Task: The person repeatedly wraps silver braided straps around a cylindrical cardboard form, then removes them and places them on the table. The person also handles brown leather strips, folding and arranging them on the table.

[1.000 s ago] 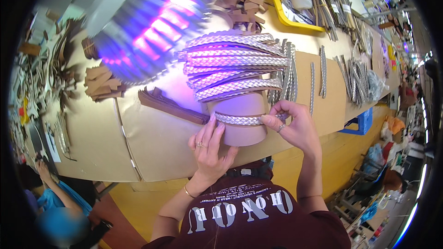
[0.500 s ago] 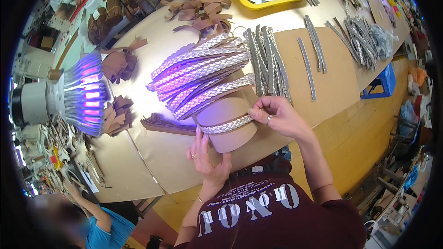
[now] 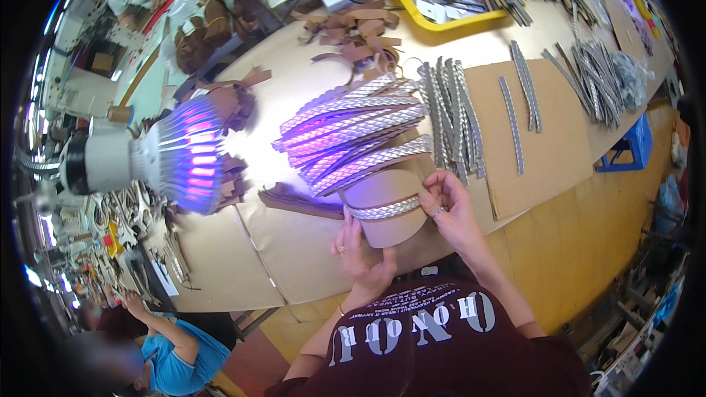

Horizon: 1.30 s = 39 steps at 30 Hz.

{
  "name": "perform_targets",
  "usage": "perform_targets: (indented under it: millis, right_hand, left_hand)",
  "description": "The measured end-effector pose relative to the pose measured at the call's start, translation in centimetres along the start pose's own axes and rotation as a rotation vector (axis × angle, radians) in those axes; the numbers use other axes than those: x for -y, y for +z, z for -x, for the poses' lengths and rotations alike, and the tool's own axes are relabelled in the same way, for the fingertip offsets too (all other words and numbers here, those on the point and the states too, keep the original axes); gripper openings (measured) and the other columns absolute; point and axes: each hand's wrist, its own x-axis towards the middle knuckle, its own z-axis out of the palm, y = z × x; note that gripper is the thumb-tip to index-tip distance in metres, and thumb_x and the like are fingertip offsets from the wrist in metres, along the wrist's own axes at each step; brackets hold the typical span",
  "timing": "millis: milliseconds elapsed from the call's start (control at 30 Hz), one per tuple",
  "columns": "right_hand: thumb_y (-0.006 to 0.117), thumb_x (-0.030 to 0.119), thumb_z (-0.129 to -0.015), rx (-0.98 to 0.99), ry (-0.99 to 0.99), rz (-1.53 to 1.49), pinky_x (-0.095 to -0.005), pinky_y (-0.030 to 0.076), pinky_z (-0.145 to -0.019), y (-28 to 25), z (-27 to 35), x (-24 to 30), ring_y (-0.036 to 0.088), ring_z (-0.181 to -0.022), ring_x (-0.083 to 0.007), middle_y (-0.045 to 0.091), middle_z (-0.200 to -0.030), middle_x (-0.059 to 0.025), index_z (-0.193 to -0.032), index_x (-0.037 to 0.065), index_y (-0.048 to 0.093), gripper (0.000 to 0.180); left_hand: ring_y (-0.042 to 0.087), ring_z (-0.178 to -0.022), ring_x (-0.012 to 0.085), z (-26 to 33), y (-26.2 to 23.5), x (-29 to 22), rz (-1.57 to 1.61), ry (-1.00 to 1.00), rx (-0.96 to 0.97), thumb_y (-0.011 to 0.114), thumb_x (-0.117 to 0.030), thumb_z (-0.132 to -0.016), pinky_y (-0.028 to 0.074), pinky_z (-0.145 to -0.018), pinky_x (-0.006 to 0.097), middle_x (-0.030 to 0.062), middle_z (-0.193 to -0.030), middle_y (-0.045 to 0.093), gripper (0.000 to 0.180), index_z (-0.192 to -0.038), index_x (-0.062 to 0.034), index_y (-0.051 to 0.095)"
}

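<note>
A tan cylinder (image 3: 391,234) lies on the work table, its round end toward me. Around its near part runs one silver braided strap (image 3: 386,211). My right hand (image 3: 450,209) pinches this strap at the cylinder's right side, thumb and fingers together. At the left side, my left hand (image 3: 362,256) presses its fingertips on the strap's other side, the thumb lying by the cylinder's near end. Several more braided straps (image 3: 360,129) are wrapped in a thick bundle farther along the cylinder. The strap's underside is hidden.
A lit lamp (image 3: 184,154) stands left of the bundle. Brown strips (image 3: 301,202) lie beside the cylinder. Grey braided straps (image 3: 452,117) and a cardboard sheet (image 3: 544,154) lie to the right. A yellow tray (image 3: 441,26) is at the back. A co-worker in blue (image 3: 184,353) sits lower left.
The whole view has shifted, so the table's things appear farther right. Both hands stay at the strap's sides; the right fingers sit a little closer together.
</note>
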Motion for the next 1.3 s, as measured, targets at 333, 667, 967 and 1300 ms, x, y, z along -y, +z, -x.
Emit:
perform_targets:
  millis: [333,667,967,1300]
  right_hand:
    - [0.067,0.012,-0.092,0.225,0.059,-0.115,-0.0212,0.041,-0.059,-4.0,-0.5,2.5,0.051,-0.065,-0.0063,0.054,-0.077,0.0023,-0.091,0.007,0.051,0.017]
    - [0.069,0.011,-0.089,0.578,0.216,-0.437,-0.0245,0.043,-0.058,-4.7,-1.4,3.7,0.053,-0.062,-0.0102,0.064,-0.087,-0.0026,-0.106,0.006,0.049,0.027]
    - [0.065,0.002,-0.090,0.491,0.053,-0.034,-0.0215,0.043,-0.056,-3.7,-2.0,7.6,0.054,-0.061,-0.0090,0.064,-0.083,-0.0068,-0.104,-0.002,0.058,0.016]
    - [0.068,0.000,-0.087,0.351,-0.151,0.096,-0.0189,0.043,-0.055,-1.3,-2.0,10.7,0.055,-0.061,-0.0061,0.064,-0.077,-0.0047,-0.105,-0.002,0.060,0.020]
  left_hand:
    - [0.046,-0.116,0.0218,-2.0,-1.5,-0.3,1.298,-0.703,-0.222,0.063,-0.018,-0.081,0.035,-0.099,0.037,0.0170,-0.138,0.042,0.074,-0.144,-0.0007,0.029]
    - [0.061,-0.094,0.0110,-6.6,-5.5,-7.2,1.255,-0.558,-0.143,0.062,0.001,-0.091,0.048,-0.081,0.020,0.0113,-0.109,0.065,0.062,-0.144,0.0024,0.029]
    - [0.062,-0.083,0.0055,-10.9,-6.0,-8.0,1.087,-0.528,-0.419,0.061,0.002,-0.092,0.047,-0.069,0.016,0.0109,-0.097,0.070,0.062,-0.145,0.0021,0.031]
    - [0.066,-0.085,0.0105,-14.2,-5.6,-5.1,1.204,-0.614,-0.515,0.065,0.003,-0.088,0.055,-0.075,0.021,0.0109,-0.098,0.068,0.050,-0.133,0.0057,0.041]
